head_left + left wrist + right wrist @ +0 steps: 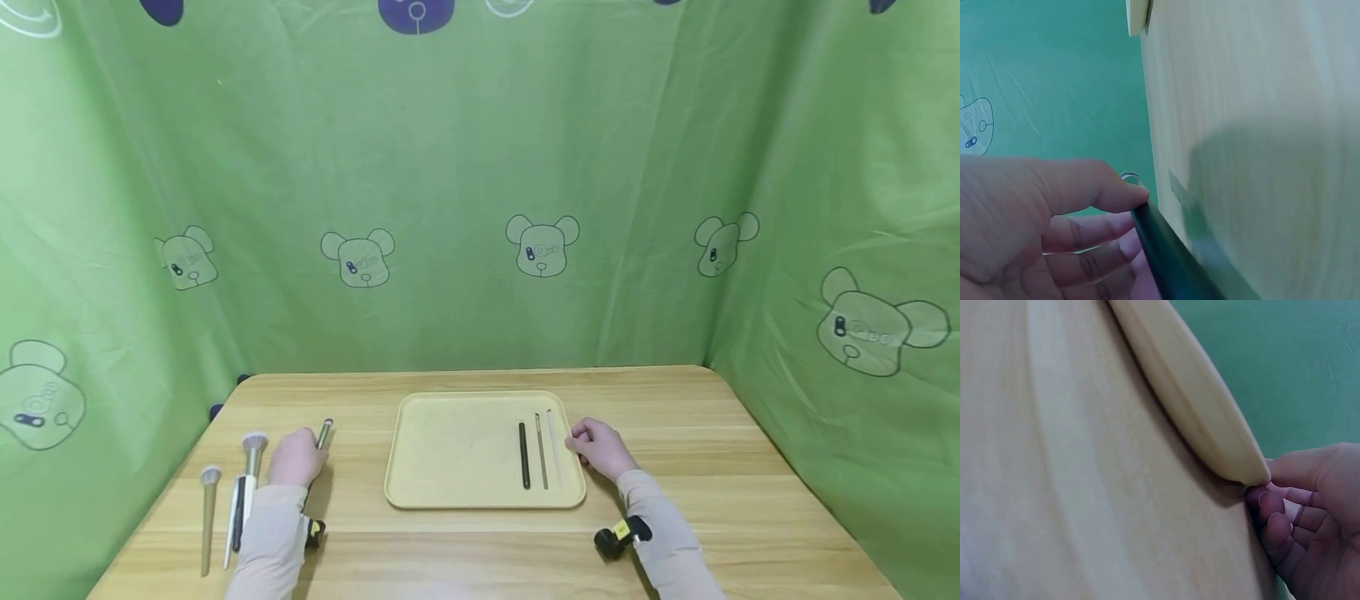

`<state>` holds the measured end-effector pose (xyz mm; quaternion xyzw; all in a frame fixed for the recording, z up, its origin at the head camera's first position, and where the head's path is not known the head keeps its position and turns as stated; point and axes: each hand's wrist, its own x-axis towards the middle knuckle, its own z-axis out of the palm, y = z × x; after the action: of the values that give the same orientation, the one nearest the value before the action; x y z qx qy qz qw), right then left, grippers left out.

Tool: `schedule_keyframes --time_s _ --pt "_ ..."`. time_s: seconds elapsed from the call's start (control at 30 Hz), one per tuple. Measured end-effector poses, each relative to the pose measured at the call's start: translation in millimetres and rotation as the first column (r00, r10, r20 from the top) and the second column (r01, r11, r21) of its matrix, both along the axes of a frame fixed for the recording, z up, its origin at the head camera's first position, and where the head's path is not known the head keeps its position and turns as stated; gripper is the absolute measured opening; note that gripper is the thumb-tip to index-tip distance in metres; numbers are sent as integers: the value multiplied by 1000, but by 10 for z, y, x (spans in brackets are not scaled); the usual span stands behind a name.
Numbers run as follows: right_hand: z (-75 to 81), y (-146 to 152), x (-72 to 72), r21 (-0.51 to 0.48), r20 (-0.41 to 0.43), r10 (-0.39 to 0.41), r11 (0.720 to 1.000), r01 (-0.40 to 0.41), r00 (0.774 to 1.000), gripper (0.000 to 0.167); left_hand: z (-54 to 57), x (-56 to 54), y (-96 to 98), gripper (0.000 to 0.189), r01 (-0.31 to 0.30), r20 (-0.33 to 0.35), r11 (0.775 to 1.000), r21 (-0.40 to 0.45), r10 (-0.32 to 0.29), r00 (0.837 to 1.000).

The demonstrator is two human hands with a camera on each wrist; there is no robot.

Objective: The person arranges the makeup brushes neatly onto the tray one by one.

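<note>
My left hand (pixel 297 458) pinches a makeup brush (pixel 324 433) over the left of the table; its tip looks purplish. In the left wrist view, thumb and fingers grip the dark green handle (pixel 1172 256). At the tray's right side, my right hand (pixel 602 448) has its thumb on the rim of the yellow tray (pixel 450 506). Seen from the right wrist, the thumb lies on top of the tray rim (pixel 1210 419) and curled fingertips (pixel 1277 528) sit under it. Three slim tools lie in the tray's right part: a black stick (pixel 523 454), a thin brown brush (pixel 542 454) and a thin white stick (pixel 554 450).
Left of my left forearm lie several brushes: a tan-handled one (pixel 208 521), a white stick (pixel 229 529), a dark one (pixel 239 512) and a large fluffy brush (pixel 254 450), partly hidden by the sleeve. Green bear-print curtains (pixel 450 325) surround the wooden table (pixel 465 550).
</note>
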<state>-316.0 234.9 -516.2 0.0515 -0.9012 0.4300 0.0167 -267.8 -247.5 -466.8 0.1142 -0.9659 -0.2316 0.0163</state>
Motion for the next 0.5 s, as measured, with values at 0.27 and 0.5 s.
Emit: schedule_keyframes --time_s 0.27,0.5 --pt "-1 1 3 10 0 -7 1000 7 1000 13 38 -10 51 14 11 -54 1000 17 -10 999" --pt "2 -7 4 8 3 -10 1000 10 1000 13 40 -15 85 14 3 -95 999 39 1 995"
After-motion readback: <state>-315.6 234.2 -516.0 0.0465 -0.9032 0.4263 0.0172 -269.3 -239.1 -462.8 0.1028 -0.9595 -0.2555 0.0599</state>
